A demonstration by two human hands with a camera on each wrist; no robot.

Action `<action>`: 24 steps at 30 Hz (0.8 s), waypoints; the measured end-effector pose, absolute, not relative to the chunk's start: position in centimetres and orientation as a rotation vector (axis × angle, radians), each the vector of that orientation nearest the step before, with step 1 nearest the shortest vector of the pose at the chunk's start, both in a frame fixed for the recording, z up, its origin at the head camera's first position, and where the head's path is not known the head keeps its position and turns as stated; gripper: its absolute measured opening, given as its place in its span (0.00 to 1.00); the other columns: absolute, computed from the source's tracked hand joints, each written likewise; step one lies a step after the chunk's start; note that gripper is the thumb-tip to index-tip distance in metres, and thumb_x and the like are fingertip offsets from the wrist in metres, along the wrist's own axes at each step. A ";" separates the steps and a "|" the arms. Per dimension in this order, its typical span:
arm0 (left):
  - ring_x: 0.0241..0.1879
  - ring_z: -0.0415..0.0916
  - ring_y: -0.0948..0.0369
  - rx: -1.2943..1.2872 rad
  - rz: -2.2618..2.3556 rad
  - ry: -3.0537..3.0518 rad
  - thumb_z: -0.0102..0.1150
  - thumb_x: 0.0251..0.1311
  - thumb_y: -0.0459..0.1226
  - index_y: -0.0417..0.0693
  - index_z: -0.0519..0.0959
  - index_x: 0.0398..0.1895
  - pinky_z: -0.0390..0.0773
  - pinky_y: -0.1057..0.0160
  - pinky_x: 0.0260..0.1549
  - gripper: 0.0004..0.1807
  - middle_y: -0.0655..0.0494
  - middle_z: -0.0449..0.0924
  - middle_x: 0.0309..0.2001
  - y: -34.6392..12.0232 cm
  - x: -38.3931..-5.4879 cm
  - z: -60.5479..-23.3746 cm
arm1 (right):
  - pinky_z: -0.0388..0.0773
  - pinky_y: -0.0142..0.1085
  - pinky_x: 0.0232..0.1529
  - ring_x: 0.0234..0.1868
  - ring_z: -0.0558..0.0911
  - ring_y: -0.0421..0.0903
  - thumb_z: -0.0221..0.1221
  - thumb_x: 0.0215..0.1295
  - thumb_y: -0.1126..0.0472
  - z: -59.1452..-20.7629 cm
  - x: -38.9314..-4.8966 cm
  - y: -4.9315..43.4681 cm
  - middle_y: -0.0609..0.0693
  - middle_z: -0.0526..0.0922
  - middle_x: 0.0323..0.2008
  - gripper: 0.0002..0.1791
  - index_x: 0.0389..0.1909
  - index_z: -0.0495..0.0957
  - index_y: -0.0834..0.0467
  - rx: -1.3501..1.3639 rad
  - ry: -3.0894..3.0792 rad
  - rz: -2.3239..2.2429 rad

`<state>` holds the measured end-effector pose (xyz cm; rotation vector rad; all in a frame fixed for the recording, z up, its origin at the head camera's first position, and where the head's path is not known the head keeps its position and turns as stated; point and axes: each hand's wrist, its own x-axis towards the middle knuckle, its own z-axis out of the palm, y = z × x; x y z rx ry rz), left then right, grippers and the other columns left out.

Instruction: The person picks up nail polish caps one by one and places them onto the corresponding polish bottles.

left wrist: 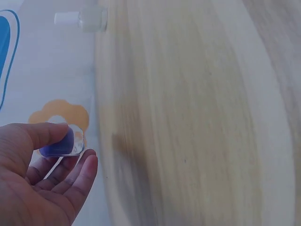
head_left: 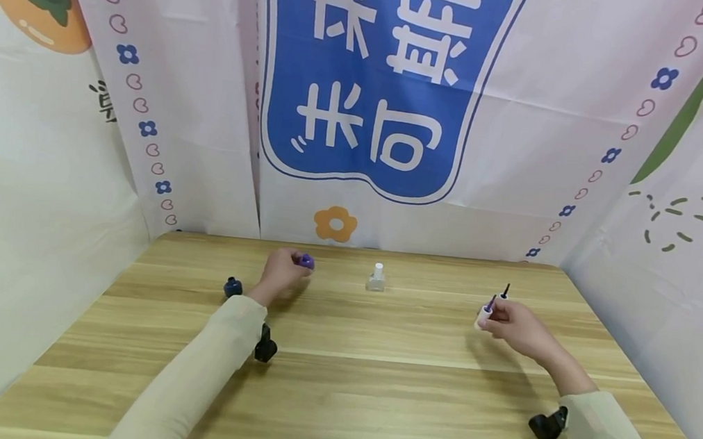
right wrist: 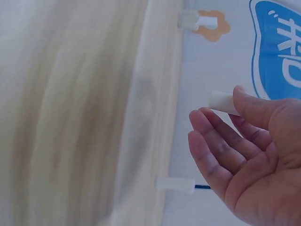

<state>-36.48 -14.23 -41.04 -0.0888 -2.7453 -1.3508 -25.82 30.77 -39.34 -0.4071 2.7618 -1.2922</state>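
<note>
My left hand pinches a small purple nail polish bottle between thumb and fingers, above the back of the table. In the left wrist view the bottle shows purple polish and a clear glass base. At the right, my right hand pinches a white nail polish cap, its purple-coated brush pointing up. A second white cap with a dark brush stands on the table close behind that hand. Left of my left wrist stands an uncapped dark blue nail polish bottle.
A clear nail polish bottle with a white cap stands at the back middle of the wooden table. Printed cloth hangs along the table's back edge and both sides.
</note>
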 end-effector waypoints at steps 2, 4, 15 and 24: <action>0.47 0.75 0.48 -0.108 -1.354 -2.744 0.67 0.57 0.33 0.34 0.79 0.47 0.78 0.53 0.47 0.16 0.41 0.79 0.46 -14.2 -36.2 -40.9 | 0.82 0.45 0.41 0.45 0.82 0.54 0.59 0.69 0.64 -38.9 -25.7 30.3 0.59 0.83 0.42 0.09 0.41 0.74 0.67 -0.400 2.728 -1.317; 0.46 0.75 0.49 -0.132 -1.365 -2.744 0.67 0.58 0.33 0.34 0.78 0.47 0.79 0.55 0.45 0.17 0.41 0.78 0.46 -14.1 -35.9 -40.6 | 0.82 0.47 0.42 0.45 0.82 0.55 0.58 0.69 0.64 -38.5 -25.6 30.0 0.61 0.83 0.42 0.09 0.41 0.74 0.68 -0.411 2.702 -1.339; 0.41 0.78 0.50 -0.266 -1.519 -2.701 0.68 0.54 0.30 0.35 0.76 0.41 0.83 0.63 0.32 0.14 0.42 0.78 0.42 -12.8 -34.0 -39.6 | 0.82 0.45 0.44 0.48 0.81 0.56 0.58 0.69 0.64 -37.0 -25.1 28.3 0.59 0.82 0.42 0.10 0.42 0.71 0.69 -0.469 2.649 -1.396; 0.39 0.78 0.53 -0.389 -1.583 -2.693 0.68 0.53 0.29 0.37 0.76 0.39 0.84 0.63 0.33 0.12 0.44 0.78 0.41 -12.5 -32.1 -39.2 | 0.81 0.49 0.45 0.48 0.81 0.58 0.57 0.70 0.65 -36.4 -24.8 27.2 0.61 0.80 0.42 0.09 0.43 0.73 0.68 -0.519 2.632 -1.403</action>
